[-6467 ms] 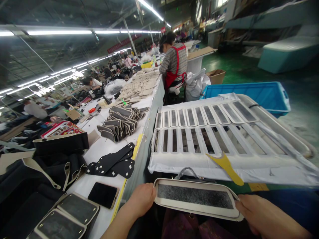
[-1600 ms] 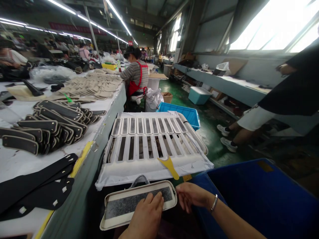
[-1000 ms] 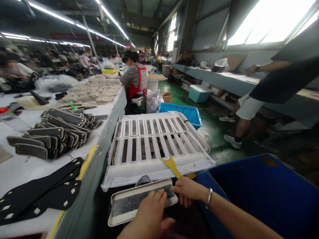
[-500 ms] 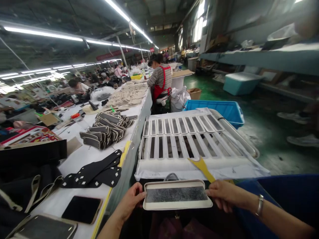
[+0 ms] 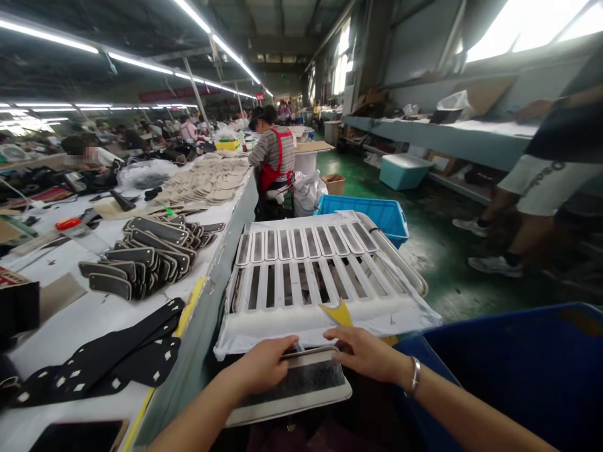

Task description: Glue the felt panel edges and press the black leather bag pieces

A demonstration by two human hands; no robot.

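A cream-rimmed panel with a dark grey centre [image 5: 311,378] lies tilted low in front of me, its left part hidden by my arm. My left hand [image 5: 266,364] is closed on its upper edge, thumb and fingers together near the middle. Over the panel's upper right corner is my right hand [image 5: 362,351], fingers apart and curved, close to the edge. A yellow curved piece [image 5: 340,312] shows just behind the right hand. Beyond both hands, a white-covered rack [image 5: 264,319] bears a row of similar panels [image 5: 285,243].
On the long left table [image 5: 160,285] are a pile of dark panels [image 5: 141,251], black straps [image 5: 108,345] and a phone [image 5: 78,436]. A blue bin [image 5: 518,358] stands at right. A person in a red apron [image 5: 277,150] sits ahead; another person [image 5: 556,157] stands at right.
Both hands have moved from the panel's short ends to its upper edge, and the panel is now tilted. The view has turned right, showing the standing person more fully.
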